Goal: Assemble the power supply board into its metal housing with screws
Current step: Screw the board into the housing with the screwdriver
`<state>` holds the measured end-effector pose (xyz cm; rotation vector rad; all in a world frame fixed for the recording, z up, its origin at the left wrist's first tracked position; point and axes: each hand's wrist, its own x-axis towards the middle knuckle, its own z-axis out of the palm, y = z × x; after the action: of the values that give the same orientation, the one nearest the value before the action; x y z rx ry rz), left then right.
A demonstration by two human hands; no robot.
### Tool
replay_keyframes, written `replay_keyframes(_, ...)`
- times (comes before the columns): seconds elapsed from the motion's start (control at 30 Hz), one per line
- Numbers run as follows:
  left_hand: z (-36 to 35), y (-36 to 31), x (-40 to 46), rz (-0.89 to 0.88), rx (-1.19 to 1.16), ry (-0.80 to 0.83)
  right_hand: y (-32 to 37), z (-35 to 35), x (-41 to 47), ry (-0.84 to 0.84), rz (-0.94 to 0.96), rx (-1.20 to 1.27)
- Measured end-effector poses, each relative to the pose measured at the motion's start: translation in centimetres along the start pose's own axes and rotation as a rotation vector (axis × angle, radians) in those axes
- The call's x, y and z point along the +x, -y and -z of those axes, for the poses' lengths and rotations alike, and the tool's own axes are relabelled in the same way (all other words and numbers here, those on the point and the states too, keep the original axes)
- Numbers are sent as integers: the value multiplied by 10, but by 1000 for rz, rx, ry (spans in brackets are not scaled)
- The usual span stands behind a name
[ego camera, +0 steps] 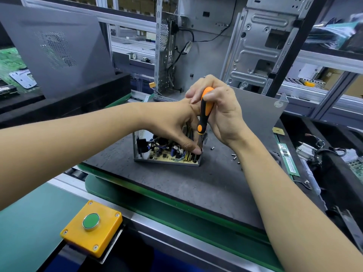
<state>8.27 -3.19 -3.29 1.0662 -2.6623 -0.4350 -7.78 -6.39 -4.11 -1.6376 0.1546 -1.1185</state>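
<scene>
**A:** Where's the power supply board sitting?

**B:** Already lying in the metal housing, mid-desk. Both hands are working at its 3 o'clock end.

**A:** Hands doing what?

**B:** Right hand is wrapping the top of the orange-black screwdriver. Left hand is reaching in from 9 o'clock, fingertips curling down beside the shaft near the tip. Can't tell if they're pinching a screw or just steadying the blade; the tip's hidden.

**A:** Tool axis?

**B:** Near vertical, handle leaning slightly toward 1 o'clock. Tip is pointing down into the housing's near right corner, so the drive is going straight down. Looks like a corner screw is going in.

**A:** Which hand's closer to the hole?

**B:** Left, right at the board. Right is sitting above it on the handle.

**A:** Spare hardware?

**B:** Loose screws are lying on the desk at 3 o'clock of the housing, just beside it, nearer the right hand.
</scene>
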Motion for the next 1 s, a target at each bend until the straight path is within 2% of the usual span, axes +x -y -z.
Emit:
replay_keyframes(0.13,1,1,2,4,-9,34,-3,-2,0,3,30,-18)
replay_keyframes(0.3,2,3,0,-11,21,16,0,7,-3,157,29,-2)
replay_keyframes(0.43,-1,11,2,-33,18,4,1,6,-1,104,-2,-10)
replay_keyframes(0.6,-3,22,5,-84,-5,9,1,-3,1,3,87,-97)
replay_keyframes(0.73,-5,21,5,-143,15,20,2,-7,1,-85,259,-495)
replay_keyframes(0.83,-5,19,4,-130,69,27,11,-8,-2,-55,327,-714)
replay_keyframes(0.9,-5,15,4,-118,125,23,25,-3,-1,51,319,-838)
replay_keyframes(1.0,-5,7,5,-144,180,3,55,7,8,373,315,-1183)
